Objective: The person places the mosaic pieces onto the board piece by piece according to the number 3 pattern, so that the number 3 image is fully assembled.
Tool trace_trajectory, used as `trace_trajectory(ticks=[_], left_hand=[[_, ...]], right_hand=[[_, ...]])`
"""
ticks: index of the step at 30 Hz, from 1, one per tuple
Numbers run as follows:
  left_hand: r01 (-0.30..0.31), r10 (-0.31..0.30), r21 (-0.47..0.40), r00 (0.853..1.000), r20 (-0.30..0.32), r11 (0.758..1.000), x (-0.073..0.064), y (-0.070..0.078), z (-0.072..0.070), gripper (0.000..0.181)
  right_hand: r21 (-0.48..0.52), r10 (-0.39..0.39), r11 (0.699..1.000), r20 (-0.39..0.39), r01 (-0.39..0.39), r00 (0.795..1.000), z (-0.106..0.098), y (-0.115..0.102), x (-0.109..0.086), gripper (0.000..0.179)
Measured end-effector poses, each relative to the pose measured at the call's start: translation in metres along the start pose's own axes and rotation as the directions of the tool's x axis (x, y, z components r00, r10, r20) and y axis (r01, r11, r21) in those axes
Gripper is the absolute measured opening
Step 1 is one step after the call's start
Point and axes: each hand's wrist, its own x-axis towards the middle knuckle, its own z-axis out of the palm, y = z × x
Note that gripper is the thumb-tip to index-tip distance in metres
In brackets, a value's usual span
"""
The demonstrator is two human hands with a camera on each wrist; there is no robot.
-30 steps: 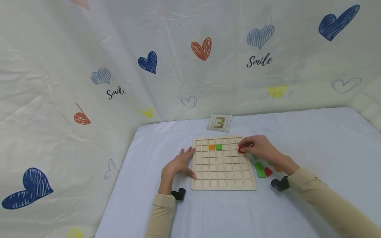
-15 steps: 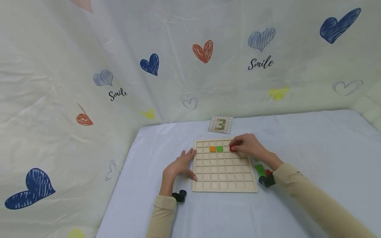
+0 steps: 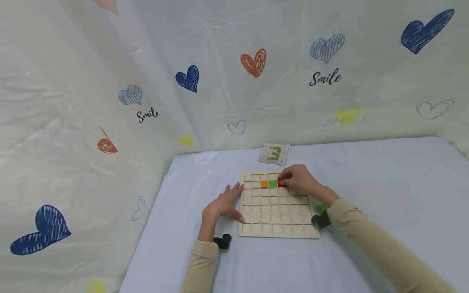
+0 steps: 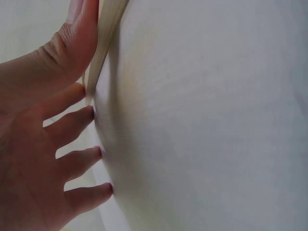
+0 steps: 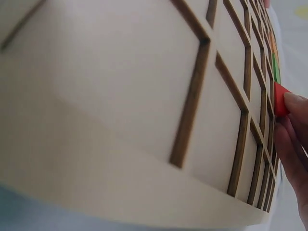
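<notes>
A wooden grid board (image 3: pixel 278 235) lies on the white-covered table. In its second row from the back, an orange tile (image 3: pixel 264 184) and a green tile (image 3: pixel 272 184) sit side by side. My right hand (image 3: pixel 302 179) pinches a red tile (image 5: pixel 280 99) between thumb and fingers, right at the cell beside the green one; in the right wrist view the tile is tilted over the grid. At the board's left edge, my left hand (image 3: pixel 221 205) rests with fingers spread and thumb on the rim; the left wrist view shows its fingertips (image 4: pixel 107 189) down by the cloth.
Behind the board lies a printed grid card (image 3: pixel 275 154) with a coloured pattern. A loose green tile (image 3: pixel 321 209) shows beside the board's right edge, partly covered by the right wrist's black camera (image 3: pixel 321 219). A heart-printed cloth (image 3: pixel 216 101) hangs at the back.
My right hand has carried the red tile leftward from the board's right edge to beside the green tile. Its forearm now covers most of the loose tiles. The left hand has stayed in place.
</notes>
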Motion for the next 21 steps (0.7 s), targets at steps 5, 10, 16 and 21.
trace_trajectory(ticks=[5,10,16,21], left_hand=[[-0.004,0.004,0.007,1.000,0.000,1.000,-0.0007,0.0010,-0.0006,0.120],[-0.003,0.003,0.012,1.000,-0.001,1.000,0.0005,0.0010,-0.0008,0.120],[0.009,-0.009,0.026,1.000,0.007,1.000,0.0006,0.0017,-0.0005,0.118],[0.024,-0.025,0.048,1.000,0.014,0.999,0.0008,0.0021,0.0000,0.119]], right_hand=[[-0.035,-0.038,0.999,-0.017,0.037,0.999,0.0026,-0.0004,-0.0007,0.013],[-0.090,-0.059,0.994,-0.019,0.057,0.998,0.0040,-0.0023,-0.0013,0.014],[-0.115,-0.081,0.990,-0.039,0.076,0.996,0.0059,-0.0016,0.0011,0.010],[-0.128,-0.094,0.988,-0.065,0.085,0.994,0.0074,-0.0028,-0.0010,0.006]])
